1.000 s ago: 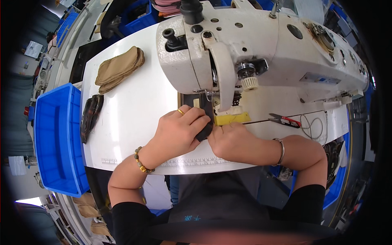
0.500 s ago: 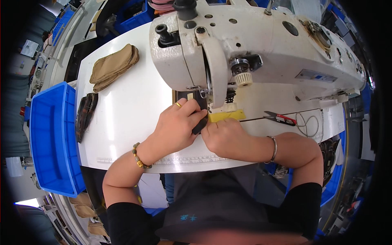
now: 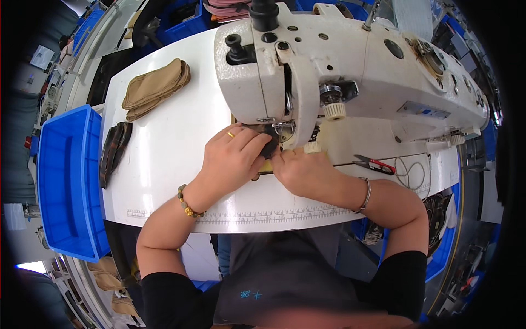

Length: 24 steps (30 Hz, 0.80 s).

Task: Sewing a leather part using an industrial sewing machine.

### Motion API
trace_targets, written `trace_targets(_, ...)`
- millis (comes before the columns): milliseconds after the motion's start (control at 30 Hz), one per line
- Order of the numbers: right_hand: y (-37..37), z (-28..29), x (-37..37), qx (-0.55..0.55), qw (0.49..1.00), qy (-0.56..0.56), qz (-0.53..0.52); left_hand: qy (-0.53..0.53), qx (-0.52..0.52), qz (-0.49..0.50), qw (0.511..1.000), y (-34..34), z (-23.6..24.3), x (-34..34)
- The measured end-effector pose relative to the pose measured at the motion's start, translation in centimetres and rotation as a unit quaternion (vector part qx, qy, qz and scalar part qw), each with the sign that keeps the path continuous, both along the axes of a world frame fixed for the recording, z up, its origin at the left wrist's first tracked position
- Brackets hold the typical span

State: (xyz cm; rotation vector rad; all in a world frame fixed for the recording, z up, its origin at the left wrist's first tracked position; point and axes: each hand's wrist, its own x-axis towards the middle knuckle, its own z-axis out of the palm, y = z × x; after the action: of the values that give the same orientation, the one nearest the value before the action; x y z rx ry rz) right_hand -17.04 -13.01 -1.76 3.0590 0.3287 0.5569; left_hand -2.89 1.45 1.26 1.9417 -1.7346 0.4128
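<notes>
Your left hand (image 3: 233,156) and right hand (image 3: 301,172) both pinch the dark fabric piece (image 3: 268,143) with their fingers — under the sewing machine (image 3: 350,71) (needle hidden).

the scene is brightly and evenly lit from overhead, so the white table (image 3: 164,148) and the pale sewing machine (image 3: 350,60) show up clean with a mild sheen on the machine's upper casing and only soft, short shadows tucked under the machine head and beneath the left hand (image 3: 233,156) and right hand (image 3: 301,172). the fisheye lens bends the straight table edges and the blue bin (image 3: 66,175) into curves, and a black vignette rings the picture, widest on the right. the centre is sharp, while the lower edge with the dark clothing and the cluttered outer rim turn soft and smeared.
</notes>
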Motion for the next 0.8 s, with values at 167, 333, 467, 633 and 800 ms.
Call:
trace_targets(167,-2.0,-0.1,0.5,-0.043,0.998,-0.036,0.02,-0.056,-0.035,-0.016,0.998,0.4,-0.5,0.5)
trace_targets(333,-1.5,1.5,1.6,0.031,0.992,-0.124,-0.018,-0.06,-0.051,-0.025,0.997,0.2,-0.7,0.8)
trace_targets(467,-1.8,1.4,1.7,-0.052,0.99,-0.127,0.011,-0.049,-0.067,-0.008,0.997,-0.1,-1.0,0.9)
trace_targets(633,-1.7,0.8,1.8,-0.069,0.984,-0.16,0.034,0.031,-0.052,0.029,0.998,-0.4,-1.6,1.1)
trace_targets(800,-1.7,0.3,1.7,-0.035,0.986,-0.164,0.013,-0.032,-0.057,0.002,0.998,-0.4,-1.0,1.3)
